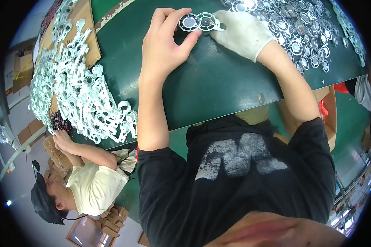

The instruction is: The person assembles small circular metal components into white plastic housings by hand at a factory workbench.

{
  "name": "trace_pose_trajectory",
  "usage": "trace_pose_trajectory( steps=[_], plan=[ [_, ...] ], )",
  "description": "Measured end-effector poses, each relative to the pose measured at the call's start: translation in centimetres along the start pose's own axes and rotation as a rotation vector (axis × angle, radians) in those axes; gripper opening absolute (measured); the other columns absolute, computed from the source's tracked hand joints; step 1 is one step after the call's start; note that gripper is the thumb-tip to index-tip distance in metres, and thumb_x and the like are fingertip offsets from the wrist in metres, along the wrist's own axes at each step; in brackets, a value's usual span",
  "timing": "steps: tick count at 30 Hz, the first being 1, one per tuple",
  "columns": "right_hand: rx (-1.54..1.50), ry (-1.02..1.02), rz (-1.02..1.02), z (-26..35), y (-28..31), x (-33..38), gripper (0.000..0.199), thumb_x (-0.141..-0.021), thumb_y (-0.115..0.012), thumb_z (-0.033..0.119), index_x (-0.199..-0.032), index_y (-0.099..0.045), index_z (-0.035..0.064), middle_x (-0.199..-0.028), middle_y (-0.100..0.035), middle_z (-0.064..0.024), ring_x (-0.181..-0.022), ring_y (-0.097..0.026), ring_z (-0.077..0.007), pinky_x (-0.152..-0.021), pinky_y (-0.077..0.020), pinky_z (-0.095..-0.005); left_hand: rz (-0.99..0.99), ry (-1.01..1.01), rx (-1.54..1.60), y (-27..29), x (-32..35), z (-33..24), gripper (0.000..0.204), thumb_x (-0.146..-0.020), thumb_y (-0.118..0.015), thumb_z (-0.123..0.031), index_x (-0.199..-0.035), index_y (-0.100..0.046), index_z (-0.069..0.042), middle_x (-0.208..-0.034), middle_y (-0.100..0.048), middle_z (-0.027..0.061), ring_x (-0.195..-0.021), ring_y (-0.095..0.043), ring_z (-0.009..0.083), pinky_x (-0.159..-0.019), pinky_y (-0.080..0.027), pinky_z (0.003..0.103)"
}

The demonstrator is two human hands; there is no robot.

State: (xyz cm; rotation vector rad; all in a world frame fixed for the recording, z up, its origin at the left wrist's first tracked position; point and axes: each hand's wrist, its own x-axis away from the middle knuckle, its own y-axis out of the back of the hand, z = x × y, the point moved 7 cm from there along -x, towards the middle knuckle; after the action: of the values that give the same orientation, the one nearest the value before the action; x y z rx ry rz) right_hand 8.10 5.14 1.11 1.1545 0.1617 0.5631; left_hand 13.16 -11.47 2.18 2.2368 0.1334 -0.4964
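Note:
My bare left hand and my right hand, which wears a white glove, meet at the far side of the green table. Together they hold a white plastic piece made of two joined round rings with clear centres. The left thumb and fingers pinch the left ring. The gloved fingers grip the right ring. The piece is raised a little above the table top.
A heap of separated round rings lies at the far right of the table. A big pile of white joined ring strips covers the left end, partly on cardboard. A co-worker in a pale shirt sits lower left. A cardboard box stands right.

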Motion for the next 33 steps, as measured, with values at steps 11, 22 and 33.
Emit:
trace_pose_trajectory(
  steps=[11, 22, 33],
  plan=[
    [-0.022, 0.142, -0.033, 0.7, -0.3, 0.2, 0.029, -0.092, -0.062, 0.027, -0.113, -0.071, 0.0098, -0.095, -0.075, -0.0177, -0.093, -0.073, -0.0365, -0.083, -0.0575, -0.0481, -0.002, -0.038, 0.167, -1.3, -0.1, -1.1, 0.048, -0.076, -0.089, -0.013, -0.120, -0.072, -0.006, -0.118, -0.071, 0.0086, -0.096, -0.072, 0.0184, -0.081, -0.060, 0.030],
    [-0.282, 0.465, -0.119, 0.9, -0.1, 0.0, 0.035, -0.096, -0.059, 0.029, -0.117, -0.066, 0.0013, -0.091, -0.072, -0.0189, -0.079, -0.071, -0.0331, -0.072, -0.0560, -0.0407, -0.019, 0.072, 0.247, -0.8, 0.0, -1.0, 0.049, -0.076, -0.090, -0.012, -0.121, -0.073, -0.005, -0.109, -0.076, 0.0058, -0.091, -0.074, 0.0158, -0.085, -0.059, 0.030],
    [-0.635, 0.315, 0.192, 2.2, -0.4, 0.4, 0.044, -0.101, -0.059, 0.047, -0.124, -0.073, 0.0121, -0.082, -0.068, -0.0028, -0.077, -0.065, -0.0161, -0.074, -0.0518, -0.0310, 0.019, -0.201, 0.327, -0.1, 0.0, -3.1, 0.061, -0.073, -0.075, 0.007, -0.132, -0.065, -0.003, -0.126, -0.072, 0.0112, -0.106, -0.069, 0.0180, -0.093, -0.055, 0.031]
  ],
)
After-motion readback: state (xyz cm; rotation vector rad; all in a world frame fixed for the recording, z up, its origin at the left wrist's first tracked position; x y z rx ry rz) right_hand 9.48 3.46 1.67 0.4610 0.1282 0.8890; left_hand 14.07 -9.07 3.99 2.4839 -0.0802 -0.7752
